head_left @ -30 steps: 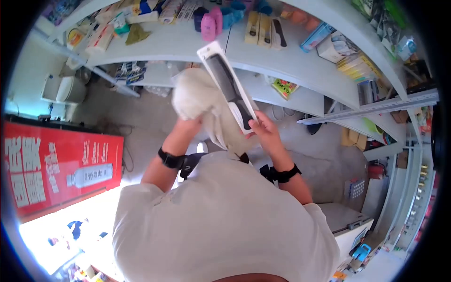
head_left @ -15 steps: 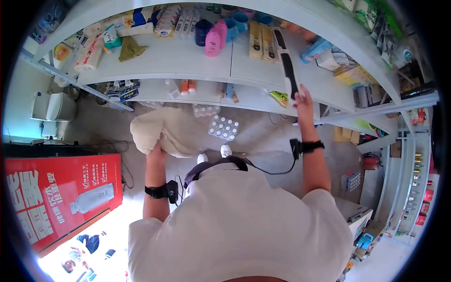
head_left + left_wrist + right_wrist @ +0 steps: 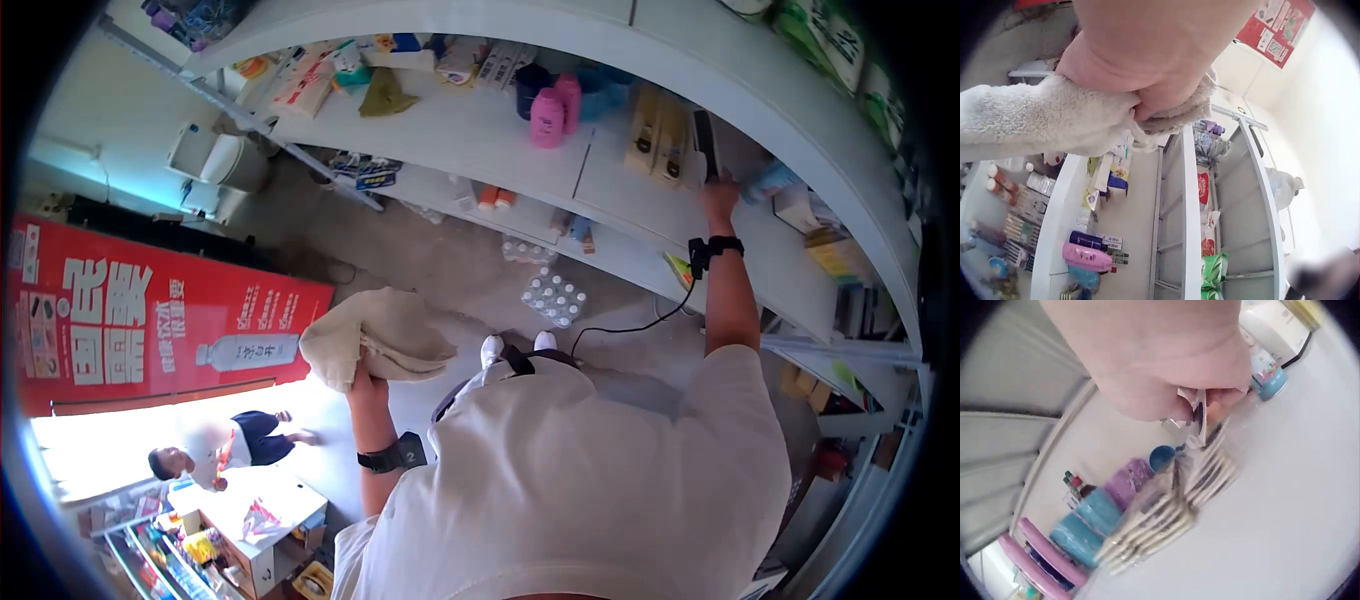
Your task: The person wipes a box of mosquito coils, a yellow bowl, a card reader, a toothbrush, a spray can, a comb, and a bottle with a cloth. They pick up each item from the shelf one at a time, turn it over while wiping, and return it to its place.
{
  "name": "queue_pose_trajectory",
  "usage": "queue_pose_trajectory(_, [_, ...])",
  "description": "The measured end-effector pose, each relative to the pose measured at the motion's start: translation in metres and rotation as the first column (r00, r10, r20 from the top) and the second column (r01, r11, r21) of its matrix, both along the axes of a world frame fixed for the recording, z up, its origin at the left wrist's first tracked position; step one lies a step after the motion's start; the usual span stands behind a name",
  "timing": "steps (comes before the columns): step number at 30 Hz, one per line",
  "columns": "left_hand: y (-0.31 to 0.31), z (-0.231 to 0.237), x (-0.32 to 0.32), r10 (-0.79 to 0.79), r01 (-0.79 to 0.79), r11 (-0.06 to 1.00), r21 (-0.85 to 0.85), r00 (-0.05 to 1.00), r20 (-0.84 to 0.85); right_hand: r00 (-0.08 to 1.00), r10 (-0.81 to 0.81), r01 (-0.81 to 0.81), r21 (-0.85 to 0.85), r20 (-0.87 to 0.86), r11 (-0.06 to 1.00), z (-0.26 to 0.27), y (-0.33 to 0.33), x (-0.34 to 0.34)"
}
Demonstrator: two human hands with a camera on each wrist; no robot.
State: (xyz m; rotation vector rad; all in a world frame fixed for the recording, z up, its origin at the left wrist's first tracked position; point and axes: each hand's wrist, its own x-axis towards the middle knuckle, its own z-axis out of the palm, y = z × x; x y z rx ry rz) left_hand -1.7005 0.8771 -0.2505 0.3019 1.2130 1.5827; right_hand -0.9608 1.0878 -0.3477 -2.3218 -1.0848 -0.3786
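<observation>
My left hand [image 3: 368, 388] grips a bunched cream towel [image 3: 405, 330], which hangs over the floor at some distance from the shelves. Its looped pile shows close up in the left wrist view, with the fingertips partly hidden in the folds. Out at the shelf, my right hand [image 3: 720, 198] holds a slim package with a long black item [image 3: 706, 140] by its near end. In the right wrist view the fingers pinch the package's pale edge [image 3: 1200, 419]. Right beside it on the shelf lie stacks of similar flat packages [image 3: 657, 135].
Pink bottles [image 3: 547, 118] and blue cups [image 3: 600, 95] stand left of the stacks on the white shelf [image 3: 500, 130]. Packs of bottles [image 3: 553, 297] sit on the floor below. A red poster panel [image 3: 170, 310] and another person [image 3: 225, 450] are to the left.
Both hands were close together before my body. My right hand has carried the package forward to the shelf beside the stacks, while the left has drawn the towel away leftward. The view has turned.
</observation>
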Motion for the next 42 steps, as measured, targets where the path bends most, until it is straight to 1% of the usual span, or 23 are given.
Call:
queue_pose_trajectory(3, [-0.018, 0.018, 0.007, 0.077, -0.077, 0.997, -0.008, 0.997, -0.005, 0.989, 0.013, -0.024, 0.070, 0.148, 0.997, -0.015, 0.000, -0.015])
queue_pose_trajectory(6, [-0.029, 0.016, 0.007, 0.116, -0.116, 0.993, -0.020, 0.993, 0.008, 0.899, 0.249, -0.133, -0.317, 0.361, 0.939, -0.010, -0.007, -0.015])
queue_pose_trajectory(7, [-0.035, 0.014, 0.007, 0.123, -0.123, 0.992, -0.026, 0.992, 0.010, 0.895, 0.162, -0.052, -0.264, 0.415, 0.963, -0.012, -0.011, -0.019])
queue_pose_trajectory(9, [-0.039, 0.011, 0.006, 0.118, -0.118, 0.992, -0.052, 0.993, -0.003, 0.949, -0.067, 0.045, 0.077, 0.308, 0.996, 0.012, -0.018, -0.054])
queue_pose_trajectory(10, [-0.036, 0.009, 0.007, 0.112, -0.112, 0.992, -0.055, 0.994, -0.007, 0.959, -0.173, 0.115, 0.251, 0.223, 0.961, 0.028, -0.017, -0.072])
queue_pose_trajectory(11, [-0.032, 0.007, 0.009, 0.099, -0.106, 0.992, -0.063, 0.990, -0.105, 0.972, -0.027, -0.042, 0.285, 0.232, 0.958, 0.039, -0.016, -0.081])
queue_pose_trajectory(13, [-0.018, -0.009, 0.003, 0.076, -0.079, 0.994, -0.079, 0.996, -0.046, 0.929, 0.257, -0.341, 0.343, 0.266, 0.875, 0.061, -0.014, -0.099])
queue_pose_trajectory(15, [-0.007, -0.013, 0.004, 0.034, -0.035, 0.997, -0.069, 0.999, -0.013, 0.887, 0.460, -0.452, 0.270, 0.037, 0.850, 0.110, -0.018, -0.162])
queue_pose_trajectory(17, [0.016, -0.004, 0.020, -0.049, 0.049, 0.999, -0.011, 0.999, -0.008, 0.823, 0.558, -0.562, 0.306, 0.109, 0.769, 0.118, -0.006, -0.206])
queue_pose_trajectory(19, [0.041, -0.005, 0.027, -0.134, 0.134, 0.991, 0.009, 0.991, 0.028, 0.685, 0.727, -0.674, 0.334, -0.050, 0.659, 0.148, -0.002, -0.251])
queue_pose_trajectory(21, [0.069, -0.008, 0.030, -0.234, 0.233, 0.971, 0.051, 0.971, 0.035, 0.617, 0.787, -0.723, 0.383, -0.014, 0.574, 0.157, 0.013, -0.284])
queue_pose_trajectory(24, [0.104, -0.011, 0.031, -0.395, 0.385, 0.903, 0.194, 0.919, 0.016, 0.614, 0.777, -0.770, 0.319, 0.136, 0.553, 0.163, 0.039, -0.316])
queue_pose_trajectory(25, [0.117, -0.021, 0.026, -0.421, 0.399, 0.885, 0.241, 0.906, 0.049, 0.612, 0.780, -0.776, 0.293, 0.135, 0.558, 0.160, 0.048, -0.324])
queue_pose_trajectory(28, [0.139, 0.006, 0.023, -0.526, 0.505, 0.835, 0.217, 0.849, 0.048, 0.631, 0.762, -0.772, 0.205, 0.142, 0.602, 0.143, 0.074, -0.335])
queue_pose_trajectory(30, [0.155, 0.001, 0.012, -0.625, 0.647, 0.708, 0.284, 0.761, -0.174, 0.667, 0.726, -0.745, 0.148, 0.166, 0.651, 0.128, 0.089, -0.339])
queue_pose_trajectory(31, [0.158, -0.003, 0.004, -0.654, 0.712, 0.637, 0.297, 0.702, -0.282, 0.689, 0.719, -0.725, 0.112, 0.088, 0.680, 0.123, 0.091, -0.339])
queue_pose_trajectory(33, [0.155, -0.007, -0.015, -0.629, 0.662, 0.699, 0.271, 0.749, -0.209, 0.739, 0.671, -0.670, 0.036, -0.063, 0.741, 0.121, 0.093, -0.340])
queue_pose_trajectory(35, [0.159, -0.012, -0.018, -0.658, 0.666, 0.699, 0.261, 0.742, -0.130, 0.596, 0.800, -0.742, 0.330, -0.074, 0.583, 0.073, 0.106, -0.327])
queue_pose_trajectory(36, [0.163, -0.016, -0.010, -0.686, 0.681, 0.685, 0.257, 0.722, -0.085, 0.656, 0.755, -0.727, 0.279, 0.012, 0.627, 0.071, 0.097, -0.325])
queue_pose_trajectory(37, [0.167, -0.019, -0.001, -0.707, 0.695, 0.676, 0.246, 0.705, -0.050, 0.712, 0.698, -0.695, 0.221, 0.077, 0.684, 0.087, 0.078, -0.331])
queue_pose_trajectory(39, [0.169, -0.021, 0.012, -0.700, 0.696, 0.700, 0.160, 0.713, -0.039, 0.760, 0.646, -0.629, 0.176, -0.067, 0.758, 0.117, 0.034, -0.341])
queue_pose_trajectory(41, [0.165, -0.022, 0.019, -0.645, 0.649, 0.761, 0.013, 0.759, -0.092, 0.697, 0.697, -0.659, 0.231, -0.170, 0.716, 0.137, -0.011, -0.343])
queue_pose_trajectory(42, [0.166, -0.027, 0.024, -0.661, 0.663, 0.748, 0.018, 0.748, -0.061, 0.650, 0.727, -0.677, 0.264, -0.224, 0.687, 0.143, -0.029, -0.345])
